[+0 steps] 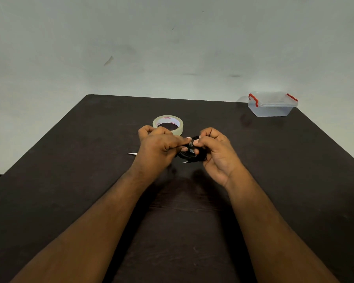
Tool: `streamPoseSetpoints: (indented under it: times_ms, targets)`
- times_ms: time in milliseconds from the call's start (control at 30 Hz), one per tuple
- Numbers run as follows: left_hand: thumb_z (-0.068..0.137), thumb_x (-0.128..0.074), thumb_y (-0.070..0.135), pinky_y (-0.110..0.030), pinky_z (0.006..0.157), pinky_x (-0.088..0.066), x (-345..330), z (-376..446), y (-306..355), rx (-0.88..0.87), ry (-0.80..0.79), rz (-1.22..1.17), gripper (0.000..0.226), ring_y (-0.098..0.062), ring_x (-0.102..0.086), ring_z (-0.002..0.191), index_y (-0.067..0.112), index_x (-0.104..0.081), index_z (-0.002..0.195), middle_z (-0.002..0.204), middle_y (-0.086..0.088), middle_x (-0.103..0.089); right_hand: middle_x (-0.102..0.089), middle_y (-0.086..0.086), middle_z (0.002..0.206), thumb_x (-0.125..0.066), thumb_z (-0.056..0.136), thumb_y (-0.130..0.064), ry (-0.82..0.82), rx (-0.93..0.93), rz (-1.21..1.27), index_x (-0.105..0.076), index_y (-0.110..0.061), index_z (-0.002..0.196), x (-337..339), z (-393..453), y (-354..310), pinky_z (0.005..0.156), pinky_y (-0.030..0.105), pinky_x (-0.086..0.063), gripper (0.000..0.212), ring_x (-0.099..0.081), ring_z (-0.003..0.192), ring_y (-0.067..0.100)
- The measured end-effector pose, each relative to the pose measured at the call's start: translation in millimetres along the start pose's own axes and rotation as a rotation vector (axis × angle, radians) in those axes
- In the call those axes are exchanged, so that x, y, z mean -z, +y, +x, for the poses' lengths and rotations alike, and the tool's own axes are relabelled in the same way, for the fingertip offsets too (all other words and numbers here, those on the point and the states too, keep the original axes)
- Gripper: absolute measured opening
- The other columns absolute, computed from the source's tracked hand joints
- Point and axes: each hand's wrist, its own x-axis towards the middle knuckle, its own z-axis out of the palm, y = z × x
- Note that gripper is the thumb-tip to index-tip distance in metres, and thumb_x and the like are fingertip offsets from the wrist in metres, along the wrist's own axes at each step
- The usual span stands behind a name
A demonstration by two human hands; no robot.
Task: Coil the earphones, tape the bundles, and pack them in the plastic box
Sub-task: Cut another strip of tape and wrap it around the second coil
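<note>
Dark table (274, 180), both hands (189, 147) around coiled earphones (192, 156).

Two bare forearms reach in from the bottom edge, no sleeves, watch or rings in view. The left hand (158, 146) and right hand (217, 154) show short, pale fingernails.

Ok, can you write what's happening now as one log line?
step: taping bundle | left hand: pinches tape on earphones | right hand: holds earphones | tape roll: on table | box: lid on, far right
</note>
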Motion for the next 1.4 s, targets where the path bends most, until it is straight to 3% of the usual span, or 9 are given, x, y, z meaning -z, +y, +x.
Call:
streamPoseSetpoints:
  times_ms: [200,333,533,700,867,1100,1200,1300,1400]
  targets:
    - [0.078,-0.071,0.021,-0.028,0.083,-0.022,5,1,0,-0.072,0.035,0.075,0.016,-0.004,-0.054,0.081,0.024,-0.078,0.092,0.078,0.009,-0.069,-0.058,0.013,0.082,-0.06,0.069,-0.001,-0.136,-0.246,0.029,-0.06,-0.014,0.07,7,0,-2,0.054,0.021,-0.045,0.013,-0.053,0.059,0.013]
    - [0.075,-0.072,0.014,-0.031,0.082,-0.023,7,2,3,-0.109,0.057,0.092,0.016,-0.007,-0.05,0.085,0.02,-0.078,0.089,0.075,0.005,-0.068,-0.061,0.005,0.067,-0.053,0.08,-0.002,-0.205,-0.325,-0.128,-0.06,-0.017,0.066,11,-2,-7,0.055,0.024,-0.035,0.022,-0.053,0.056,0.009]
    - [0.065,-0.08,0.015,-0.035,0.079,-0.024,13,5,6,-0.087,0.044,0.067,0.022,-0.01,-0.045,0.094,0.018,-0.078,0.087,0.078,0.003,-0.068,-0.063,0.007,0.057,-0.052,0.074,0.015,-0.091,-0.149,-0.171,-0.053,-0.013,0.047,8,-1,-5,0.051,0.02,-0.044,0.039,-0.055,0.054,0.014]
    - [0.067,-0.077,0.019,-0.05,0.079,-0.034,13,4,6,-0.013,0.027,0.0,0.019,-0.005,-0.044,0.098,0.02,-0.078,0.086,0.083,0.005,-0.064,-0.065,0.01,0.064,-0.069,0.065,0.009,-0.12,0.065,-0.317,-0.061,-0.012,0.055,8,-1,-4,0.073,0.036,-0.045,0.024,-0.062,0.075,0.03]
    - [0.073,-0.065,0.029,-0.047,0.081,-0.032,13,6,2,-0.076,0.055,-0.047,0.019,-0.001,-0.045,0.102,0.018,-0.078,0.081,0.087,0.028,-0.052,-0.068,0.003,0.067,-0.073,0.073,0.007,-0.166,0.138,-0.418,-0.067,-0.009,0.067,10,-4,-6,0.065,0.027,-0.049,0.018,-0.061,0.066,0.014]
    - [0.069,-0.079,0.031,-0.044,0.091,-0.024,14,5,-11,-0.032,-0.227,0.037,0.011,-0.01,-0.048,0.113,0.032,-0.073,0.078,0.089,0.02,-0.07,-0.063,-0.007,0.068,-0.072,0.074,-0.002,-0.229,0.49,-1.085,-0.067,-0.01,0.068,18,-6,-10,0.063,0.018,-0.044,0.012,-0.057,0.071,0.008]
    - [0.067,-0.083,0.034,-0.034,0.097,-0.015,15,8,-7,0.039,-0.509,0.072,0.023,-0.001,-0.041,0.116,0.044,-0.067,0.079,0.091,0.026,-0.062,-0.064,-0.011,0.07,-0.074,0.073,-0.003,-0.348,0.382,-1.209,-0.071,-0.012,0.07,22,-3,-11,0.067,0.013,-0.042,0.01,-0.059,0.077,0.005]
    - [0.071,-0.08,0.036,-0.027,0.1,-0.006,13,6,-7,0.093,-0.715,0.047,0.017,0.005,-0.039,0.115,0.036,-0.073,0.087,0.095,0.024,-0.064,-0.068,-0.013,0.073,-0.074,0.074,-0.005,-0.431,0.262,-1.268,-0.074,-0.016,0.075,24,-1,-10,0.071,0.011,-0.045,0.012,-0.062,0.078,0.001]
    - [0.072,-0.08,0.034,-0.027,0.101,-0.004,11,4,-9,0.084,-0.764,-0.015,0.015,0.006,-0.045,0.114,0.034,-0.075,0.086,0.095,0.02,-0.069,-0.072,-0.007,0.081,-0.076,0.073,-0.006,-0.461,0.165,-1.23,-0.076,-0.021,0.075,28,2,-9,0.081,0.026,-0.052,0.015,-0.066,0.082,0.005]
